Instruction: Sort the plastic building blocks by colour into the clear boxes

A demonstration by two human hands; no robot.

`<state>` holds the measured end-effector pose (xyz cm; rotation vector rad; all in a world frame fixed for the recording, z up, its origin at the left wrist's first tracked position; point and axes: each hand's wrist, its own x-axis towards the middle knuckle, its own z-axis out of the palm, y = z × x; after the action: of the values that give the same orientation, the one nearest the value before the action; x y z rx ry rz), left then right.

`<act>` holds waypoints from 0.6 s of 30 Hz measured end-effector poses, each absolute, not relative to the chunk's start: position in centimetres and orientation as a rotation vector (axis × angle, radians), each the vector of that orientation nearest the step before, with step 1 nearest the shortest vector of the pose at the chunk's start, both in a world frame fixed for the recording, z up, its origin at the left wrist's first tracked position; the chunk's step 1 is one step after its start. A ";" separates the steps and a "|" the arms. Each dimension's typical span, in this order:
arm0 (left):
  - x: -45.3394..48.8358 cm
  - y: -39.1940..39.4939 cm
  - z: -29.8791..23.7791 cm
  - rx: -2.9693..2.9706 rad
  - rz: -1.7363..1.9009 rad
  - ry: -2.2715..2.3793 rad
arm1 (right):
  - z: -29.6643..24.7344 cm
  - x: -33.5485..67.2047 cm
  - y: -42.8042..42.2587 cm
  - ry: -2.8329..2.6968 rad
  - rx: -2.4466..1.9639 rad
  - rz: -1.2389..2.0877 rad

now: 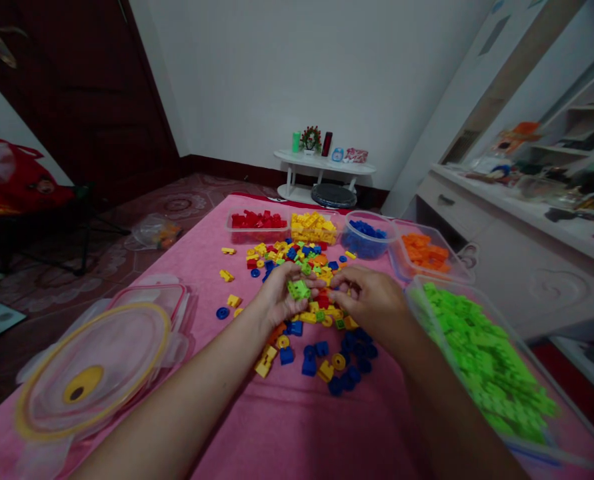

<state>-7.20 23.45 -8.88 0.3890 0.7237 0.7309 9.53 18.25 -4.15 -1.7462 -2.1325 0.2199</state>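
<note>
On a pink cloth (297,427) lies a loose pile of mixed plastic building pieces (307,333) in yellow, blue, red and green. My left hand (283,293) is cupped over the pile and holds a few green pieces (299,289) in its palm. My right hand (371,300) is right beside it, fingers curled in a pinch just above the pile; what the fingertips hold is too small to make out.
Sorted tubs stand behind the pile: red (257,225), yellow (314,227), blue (368,235), orange (424,257). A big clear tub of green pieces (487,360) stands at the right. Stacked clear lids (101,360) lie at the left. A white cabinet (527,267) is at the right.
</note>
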 end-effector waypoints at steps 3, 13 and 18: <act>-7.5 23.8 -9.3 0.502 0.796 0.801 | -5.1 9.9 18.0 -2.427 -2.021 0.172; -6.7 22.7 -9.5 1.095 0.796 0.960 | -5.0 11.8 19.3 -2.300 -2.200 0.040; -5.9 21.3 -9.5 1.985 0.603 1.223 | -5.3 15.7 21.0 -1.958 -2.344 -0.138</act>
<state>-5.86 21.29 -9.46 1.9848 1.2235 0.6026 15.67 20.97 -5.26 -2.3441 -1.9583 -0.1385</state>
